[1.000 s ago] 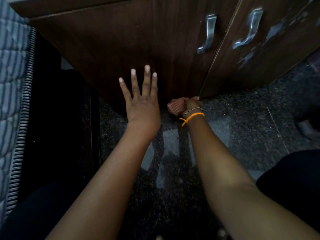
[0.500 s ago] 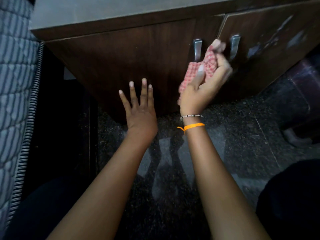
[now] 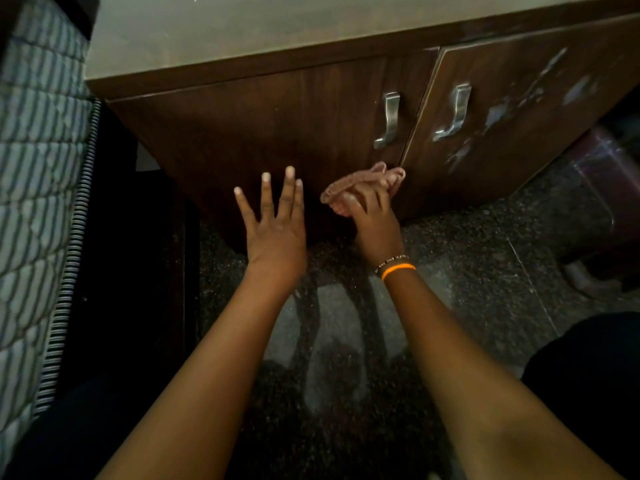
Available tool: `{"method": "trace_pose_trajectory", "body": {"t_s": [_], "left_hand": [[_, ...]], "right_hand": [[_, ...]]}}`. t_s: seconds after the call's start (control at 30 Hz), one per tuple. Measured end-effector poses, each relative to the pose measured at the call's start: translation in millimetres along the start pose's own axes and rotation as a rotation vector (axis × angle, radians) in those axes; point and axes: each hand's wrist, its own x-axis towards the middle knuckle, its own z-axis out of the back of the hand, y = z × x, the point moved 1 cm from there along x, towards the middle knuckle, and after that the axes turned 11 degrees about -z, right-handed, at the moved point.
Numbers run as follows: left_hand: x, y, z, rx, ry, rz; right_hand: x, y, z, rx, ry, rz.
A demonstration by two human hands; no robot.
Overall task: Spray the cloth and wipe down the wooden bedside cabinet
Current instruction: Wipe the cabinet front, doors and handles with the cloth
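- A person's right hand [image 3: 372, 216] presses a bunched pinkish cloth [image 3: 363, 183] against the lower edge of the wooden bedside cabinet [image 3: 263, 133], fingers closed around the fabric, just beside the seam between its two doors.
- The left hand [image 3: 275, 223] lies flat on the left door near its bottom edge, fingers spread and holding nothing.
- Two metal handles [image 3: 389, 119] flank the door seam; pale smears mark the right door [image 3: 519, 109].
- An orange band [image 3: 398, 270] and a beaded bracelet circle the right wrist.
- A striped mattress [image 3: 38, 168] stands at the cabinet's left side, above a dark speckled floor [image 3: 467, 265].
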Motion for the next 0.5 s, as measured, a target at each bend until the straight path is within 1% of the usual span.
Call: {"method": "trace_pose_trajectory", "body": {"t_s": [0.07, 0.1, 0.13, 0.17, 0.2, 0.23, 0.27, 0.33, 0.4, 0.47, 0.5], "left_hand": [[0, -1, 2, -0.019, 0.005, -0.004], [-1, -3, 3, -0.044, 0.01, -0.002], [-2, -6, 6, -0.085, 0.011, 0.005], [-3, -9, 8, -0.135, 0.008, 0.017], [-4, -13, 11, -0.183, 0.004, 0.027], [-4, -19, 16, -0.218, -0.005, 0.024], [-5, -26, 21, -0.231, -0.024, 0.008], [-7, -37, 31, -0.188, -0.121, -0.05], [-8, -45, 40, -0.112, -0.247, -0.103], [-5, -51, 47, -0.04, -0.383, -0.145], [-3, -55, 50, 0.003, -0.455, -0.164]], "right_hand": [[-13, -21, -5, -0.005, 0.155, -0.066], [-19, -29, -4, 0.029, 0.203, -0.139], [-25, -34, 0, 0.092, 0.216, -0.242], [-30, -34, 7, 0.177, 0.179, -0.361], [-31, -29, 18, 0.275, 0.096, -0.473], [-28, -20, 32, 0.362, -0.027, -0.548], [-23, -9, 48, 0.431, -0.163, -0.573], [-7, 15, 79, 0.529, -0.377, -0.519], [16, 34, 109, 0.555, -0.518, -0.422], [44, 40, 127, 0.469, -0.569, -0.315], [58, 40, 132, 0.384, -0.545, -0.248]]}}
